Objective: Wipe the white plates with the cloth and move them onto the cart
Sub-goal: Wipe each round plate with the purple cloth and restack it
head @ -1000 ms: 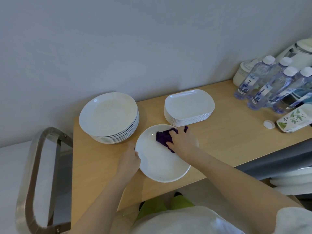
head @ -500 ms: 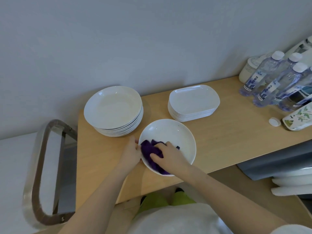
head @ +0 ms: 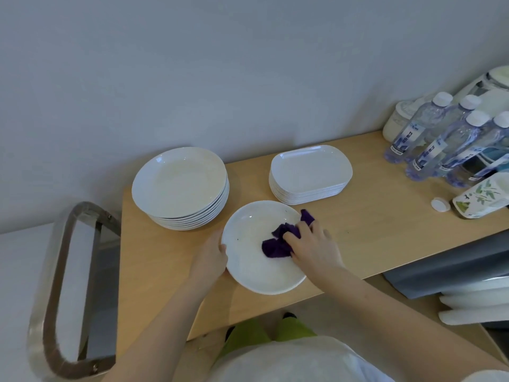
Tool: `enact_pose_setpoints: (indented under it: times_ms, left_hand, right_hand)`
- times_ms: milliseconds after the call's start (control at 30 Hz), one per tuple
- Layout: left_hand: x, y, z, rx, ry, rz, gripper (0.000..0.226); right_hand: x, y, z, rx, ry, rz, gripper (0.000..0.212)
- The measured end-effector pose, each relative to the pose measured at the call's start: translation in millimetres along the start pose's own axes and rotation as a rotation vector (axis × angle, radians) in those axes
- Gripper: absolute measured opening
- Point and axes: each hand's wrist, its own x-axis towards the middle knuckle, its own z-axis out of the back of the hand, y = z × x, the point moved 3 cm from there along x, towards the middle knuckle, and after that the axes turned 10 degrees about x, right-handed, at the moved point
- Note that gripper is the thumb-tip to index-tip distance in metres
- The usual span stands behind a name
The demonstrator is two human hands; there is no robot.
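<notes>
Pressing crumpled purple cloth [head: 278,242] into the glossy round plate [head: 248,260], right hand [head: 314,248].

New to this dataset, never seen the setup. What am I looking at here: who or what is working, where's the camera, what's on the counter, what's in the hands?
There is no robot. A person works with two bare hands, and the single wide-angle camera sits on their head, looking forward and down, so the arms enter from the bottom of the picture.

The surface is a wooden counter against a grey wall. A round white plate lies near its front edge. The left hand grips the plate's left rim. The right hand presses a crumpled purple cloth onto the plate.

Behind stand a stack of round plates and a stack of oblong plates. At the right are water bottles, a loose white cap and a printed pouch. The metal handle at the left probably belongs to the cart.
</notes>
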Motion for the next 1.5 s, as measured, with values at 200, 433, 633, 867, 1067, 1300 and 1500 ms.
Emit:
enact_pose_setpoints:
  times_ms: [200,433,633,867,1067,1300,1500]
  left_hand:
    - [1,2,1,-0.036,0.045,0.039,0.043]
    - [0,16,2,-0.174,0.063,0.138,0.032]
    - [-6,10,1,-0.229,0.130,0.168,0.050]
    - [-11,6,-3,-0.293,0.177,0.180,0.055]
    - [-10,7,-2,-0.365,0.167,0.170,0.053]
    - [-10,8,-4,-0.441,0.166,0.199,0.055]
    - [-11,7,-2,-0.438,0.161,0.201,0.055]
  right_hand:
    - [10,-39,8,0.308,-0.216,-0.210,0.027]
    - [-1,-87,11,0.604,-0.284,-0.361,0.033]
    - [15,-40,17,0.723,-0.256,-0.197,0.032]
    - [66,31,-13,0.613,-0.093,-0.117,0.036]
    - [65,61,-26,0.525,-0.013,0.093,0.033]
    - [27,56,-28,0.372,0.016,0.493,0.018]
    - [8,11,-22,0.237,-0.030,0.667,0.011]
